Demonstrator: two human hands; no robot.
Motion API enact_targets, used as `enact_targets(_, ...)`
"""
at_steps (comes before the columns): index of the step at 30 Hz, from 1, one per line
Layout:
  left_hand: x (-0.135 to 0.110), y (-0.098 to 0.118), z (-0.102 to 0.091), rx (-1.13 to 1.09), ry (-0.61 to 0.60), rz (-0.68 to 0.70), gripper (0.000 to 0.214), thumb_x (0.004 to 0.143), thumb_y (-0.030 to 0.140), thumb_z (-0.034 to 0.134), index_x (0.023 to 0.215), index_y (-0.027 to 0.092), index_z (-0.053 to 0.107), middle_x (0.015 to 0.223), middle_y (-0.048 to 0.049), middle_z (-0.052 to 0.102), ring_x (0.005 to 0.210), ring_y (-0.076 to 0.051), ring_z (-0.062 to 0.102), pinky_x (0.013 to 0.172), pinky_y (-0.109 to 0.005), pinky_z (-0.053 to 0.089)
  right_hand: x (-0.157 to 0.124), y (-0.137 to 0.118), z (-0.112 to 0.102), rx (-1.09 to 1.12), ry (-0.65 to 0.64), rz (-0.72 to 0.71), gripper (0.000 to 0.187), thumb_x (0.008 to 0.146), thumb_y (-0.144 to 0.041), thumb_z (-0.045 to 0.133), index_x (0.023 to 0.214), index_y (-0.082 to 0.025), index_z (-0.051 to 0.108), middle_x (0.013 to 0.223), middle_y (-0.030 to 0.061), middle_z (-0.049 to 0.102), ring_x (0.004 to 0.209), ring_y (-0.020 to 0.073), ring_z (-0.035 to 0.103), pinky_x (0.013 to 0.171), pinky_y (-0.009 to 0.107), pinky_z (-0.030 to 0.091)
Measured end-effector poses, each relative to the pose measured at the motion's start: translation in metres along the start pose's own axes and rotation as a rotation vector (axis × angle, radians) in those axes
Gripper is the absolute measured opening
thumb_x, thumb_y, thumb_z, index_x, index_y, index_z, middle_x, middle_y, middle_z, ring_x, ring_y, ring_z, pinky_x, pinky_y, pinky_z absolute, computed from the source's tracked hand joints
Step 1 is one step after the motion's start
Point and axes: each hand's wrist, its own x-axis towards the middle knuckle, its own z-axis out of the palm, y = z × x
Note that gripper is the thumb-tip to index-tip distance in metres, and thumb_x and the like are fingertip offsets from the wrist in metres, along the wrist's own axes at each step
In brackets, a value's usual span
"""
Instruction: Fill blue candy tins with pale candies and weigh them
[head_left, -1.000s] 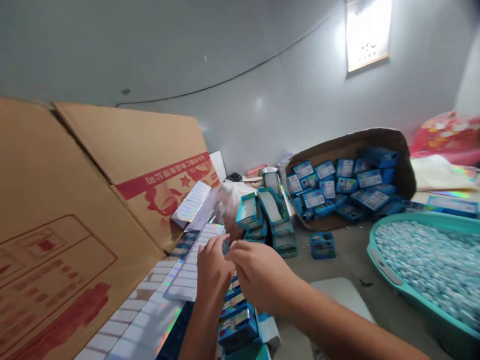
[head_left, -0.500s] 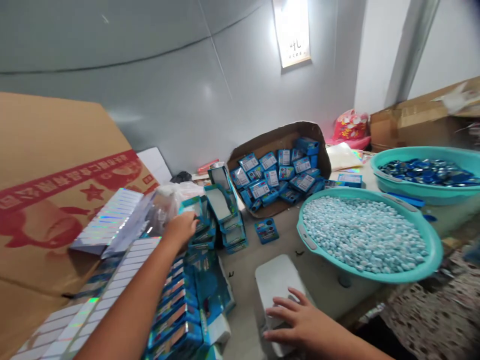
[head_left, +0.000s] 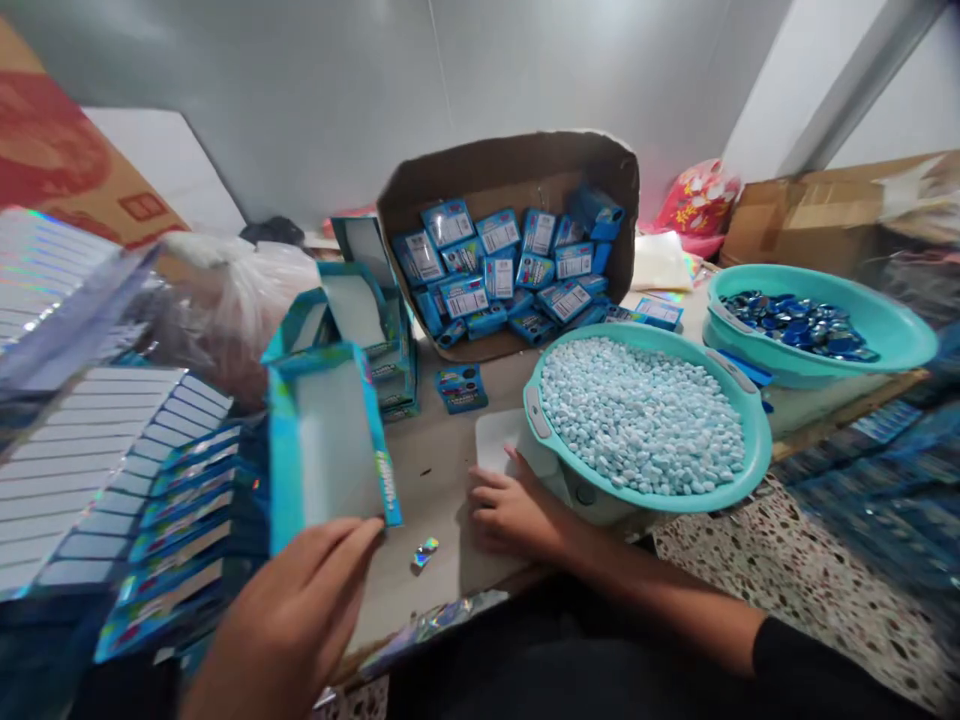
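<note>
My left hand (head_left: 300, 590) grips the near end of an open blue cardboard display box (head_left: 337, 430), its inside white and bare. Behind it stand stacked blue display boxes (head_left: 364, 312) of the same kind. My right hand (head_left: 517, 505), fingers spread, rests on a white flat-topped object (head_left: 501, 432), partly under the rim of a turquoise basin (head_left: 756, 450). Small pale-blue and white candies (head_left: 645, 415) fill that basin. On the table between my hands lies a small shiny scrap (head_left: 425, 553).
Behind, a tilted carton (head_left: 517, 160) holds many small blue packs; one blue pack (head_left: 461, 388) lies before it. A second turquoise basin (head_left: 892, 335) holds shiny blue pieces. At left are rows of blue boxes (head_left: 180, 530), white-edged cards (head_left: 90, 450) and a plastic bag (head_left: 232, 290).
My left hand has brought a display box from the stacks toward me. The white object and my right hand have shifted toward the candy basin. The view has turned right.
</note>
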Motion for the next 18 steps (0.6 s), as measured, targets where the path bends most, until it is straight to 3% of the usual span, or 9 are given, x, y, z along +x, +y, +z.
enact_targets(4,-0.014,0.008,0.068,-0.01,-0.105,0.06,0.026,0.1,0.022,0.042,0.117,0.019,0.062,0.105,-0.007,0.068,0.093,-0.02,0.066,0.081,-0.028,0.052,-0.02,0.01,-0.012,0.003,0.041,-0.145,0.02,0.1,-0.037,0.056,0.096,-0.023,0.069,0.118,0.002,0.068,0.139,0.0238,0.041,0.122,0.058,0.004)
enact_targets(6,-0.02,0.004,0.089,-0.019,-0.11,0.054,0.026,0.101,0.021,0.04,0.112,0.018,0.063,0.099,-0.0067,0.068,0.088,-0.02,0.065,0.078,-0.029,0.051,-0.04,-0.005,-0.019,0.057,0.085,-0.19,0.02,0.102,-0.03,0.053,0.093,-0.022,0.068,0.11,0.0032,0.07,0.13,0.0216,0.051,0.121,0.054,0.018)
enact_targets(8,-0.026,0.002,0.101,-0.027,-0.098,0.053,0.026,0.102,0.023,0.04,0.109,0.017,0.064,0.097,-0.0066,0.068,0.086,-0.02,0.065,0.077,-0.03,0.051,-0.071,-0.029,-0.021,0.197,0.131,-0.173,0.02,0.101,-0.03,0.054,0.09,-0.021,0.068,0.097,0.0045,0.072,0.111,0.0189,0.062,0.111,0.043,0.038)
enact_targets(11,-0.033,0.006,0.104,-0.035,-0.021,0.04,0.023,0.102,0.029,0.044,0.107,0.016,0.063,0.095,-0.007,0.067,0.086,-0.021,0.064,0.078,-0.031,0.049,-0.124,-0.062,-0.008,0.511,0.194,0.057,0.028,0.102,-0.038,0.051,0.093,-0.019,0.07,0.082,0.0055,0.072,0.079,0.0156,0.067,0.082,0.029,0.052)
enact_targets(13,-0.037,0.01,0.103,-0.043,0.034,0.045,0.021,0.102,0.031,0.047,0.102,0.017,0.062,0.089,-0.0061,0.067,0.083,-0.021,0.063,0.076,-0.032,0.047,-0.15,-0.073,0.011,0.754,0.115,0.426,0.036,0.103,-0.039,0.042,0.101,-0.018,0.071,0.093,0.008,0.073,0.087,0.0181,0.068,0.081,0.028,0.053)
enact_targets(15,-0.042,0.011,0.101,-0.048,0.058,0.079,0.021,0.102,0.033,0.048,0.098,0.018,0.062,0.086,-0.005,0.066,0.08,-0.021,0.063,0.075,-0.032,0.046,-0.16,-0.074,0.032,0.866,0.053,0.719,0.043,0.104,-0.038,0.036,0.096,-0.017,0.073,0.091,0.0083,0.073,0.085,0.0212,0.07,0.077,0.03,0.055)
enact_targets(18,-0.048,0.001,0.103,-0.011,0.026,0.217,0.017,0.102,0.03,0.05,0.102,0.019,0.063,0.087,-0.0042,0.069,0.079,-0.019,0.064,0.075,-0.03,0.047,-0.148,-0.063,0.052,0.774,0.0,0.875,0.027,0.1,-0.036,0.051,0.101,-0.019,0.073,0.1,0.0071,0.073,0.09,0.0227,0.069,0.082,0.035,0.057)
